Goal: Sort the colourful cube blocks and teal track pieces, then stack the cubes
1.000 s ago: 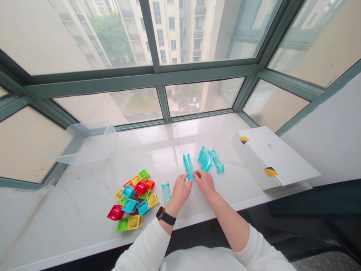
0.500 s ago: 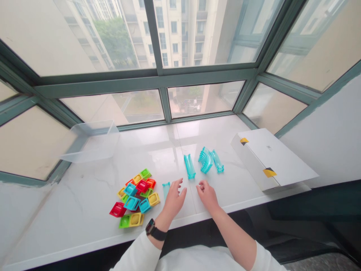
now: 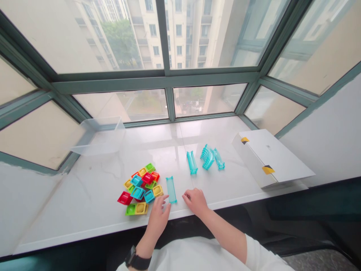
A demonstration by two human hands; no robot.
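Clear blue strip (image 3: 171, 190) lies on the counter (image 3: 93, 203), just right of the toy blocks (image 3: 137, 192). Left hand (image 3: 158, 212) beside it, fingers parted, empty. Right hand (image 3: 195, 202) curled; contents cannot be told. A pinch across the strip's long edges looks surest.

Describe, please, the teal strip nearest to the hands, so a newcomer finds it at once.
On the white counter below the windows, find the pile of colourful blocks. Just right of it, near the left hand, lies a see-through teal strip. Unlike the other teal pieces, grouped farther back, it lies near the counter's front edge.
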